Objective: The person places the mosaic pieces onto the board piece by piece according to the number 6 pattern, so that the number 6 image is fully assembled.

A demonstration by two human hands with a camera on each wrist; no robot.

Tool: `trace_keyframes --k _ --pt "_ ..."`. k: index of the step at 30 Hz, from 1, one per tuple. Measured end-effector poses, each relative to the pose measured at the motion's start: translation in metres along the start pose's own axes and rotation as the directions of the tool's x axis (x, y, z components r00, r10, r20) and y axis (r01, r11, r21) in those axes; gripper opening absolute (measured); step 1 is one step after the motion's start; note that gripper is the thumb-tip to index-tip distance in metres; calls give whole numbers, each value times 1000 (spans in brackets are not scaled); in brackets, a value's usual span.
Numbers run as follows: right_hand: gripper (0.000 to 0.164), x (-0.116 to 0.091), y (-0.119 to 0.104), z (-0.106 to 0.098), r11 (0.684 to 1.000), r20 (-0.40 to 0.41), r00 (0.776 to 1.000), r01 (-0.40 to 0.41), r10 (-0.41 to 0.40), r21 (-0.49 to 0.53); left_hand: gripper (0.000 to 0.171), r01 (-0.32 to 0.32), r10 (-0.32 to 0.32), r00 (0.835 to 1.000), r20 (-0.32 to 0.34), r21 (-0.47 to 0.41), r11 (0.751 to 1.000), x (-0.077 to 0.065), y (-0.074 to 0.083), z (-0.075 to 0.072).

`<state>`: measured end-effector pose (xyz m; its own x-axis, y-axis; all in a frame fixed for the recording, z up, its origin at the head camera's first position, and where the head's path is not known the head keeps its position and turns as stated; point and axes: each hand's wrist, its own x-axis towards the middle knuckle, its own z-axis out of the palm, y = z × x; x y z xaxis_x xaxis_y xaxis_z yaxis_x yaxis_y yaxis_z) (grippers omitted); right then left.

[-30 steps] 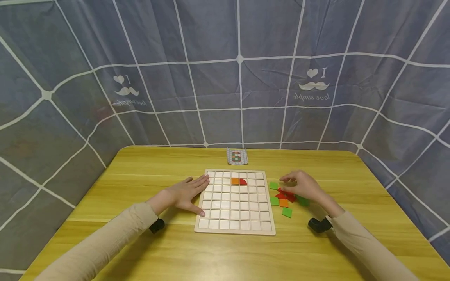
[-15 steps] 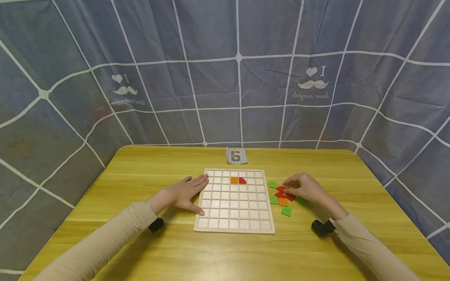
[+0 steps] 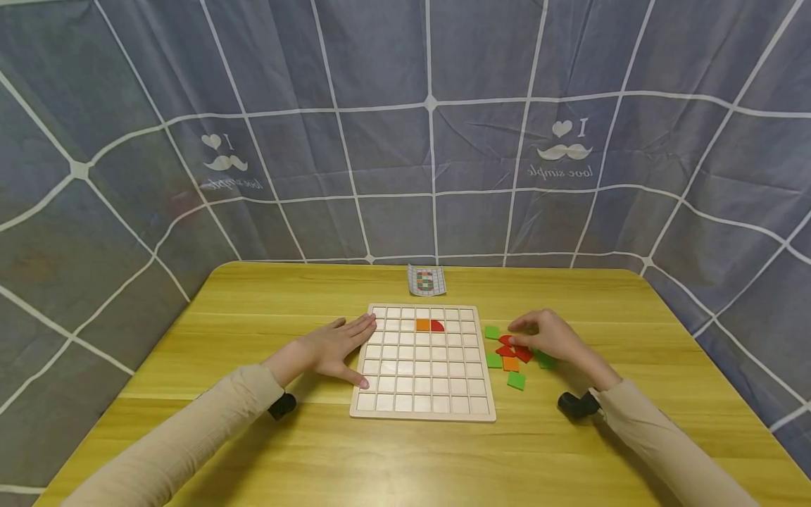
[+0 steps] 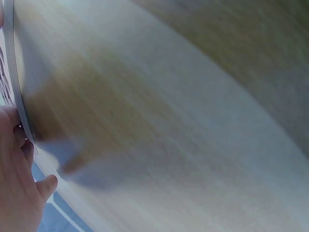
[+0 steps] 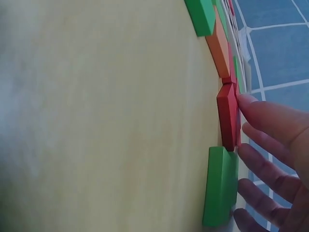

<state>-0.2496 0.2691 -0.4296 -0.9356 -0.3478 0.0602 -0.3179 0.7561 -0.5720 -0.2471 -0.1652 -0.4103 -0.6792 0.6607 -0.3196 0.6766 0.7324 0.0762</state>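
A pale wooden grid board (image 3: 405, 386) lies on the table; an orange square tile (image 3: 422, 324) and a red quarter-round tile (image 3: 437, 326) sit side by side in its cells. My left hand (image 3: 336, 350) rests spread on the board's left edge. Right of the board, my right hand (image 3: 550, 335) is over a loose cluster of tiles, thumb (image 5: 260, 113) at a red tile (image 5: 227, 116), with the index finger apart from the thumb. Around it lie more red tiles (image 3: 523, 353), several green tiles (image 3: 516, 380) and an orange tile (image 3: 510, 364).
Behind the board lies a small paper card (image 3: 426, 281) with a coloured grid pattern. The yellow wood-grain table (image 3: 304, 451) ends at a grey checked curtain (image 3: 386, 155). Each wrist carries a black camera mount (image 3: 578, 405).
My right hand has shifted slightly among the tiles, its thumb coming down onto a red tile and nudging it a little. My left hand stays on the board.
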Motion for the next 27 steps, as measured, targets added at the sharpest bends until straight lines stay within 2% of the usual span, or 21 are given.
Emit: trace_keyframes --k 12,19,27 --pt "31 -1 2 -2 998 15 998 58 -58 -17 113 -5 5 1000 7 6 1000 1 0 0" --pt "27 -4 -3 -3 993 26 996 91 -89 -79 113 -4 4 1000 0 -2 1000 0 1 -1" --pt "27 -6 -6 -2 989 35 997 67 -63 -128 113 -4 4 1000 5 2 1000 0 0 -1"
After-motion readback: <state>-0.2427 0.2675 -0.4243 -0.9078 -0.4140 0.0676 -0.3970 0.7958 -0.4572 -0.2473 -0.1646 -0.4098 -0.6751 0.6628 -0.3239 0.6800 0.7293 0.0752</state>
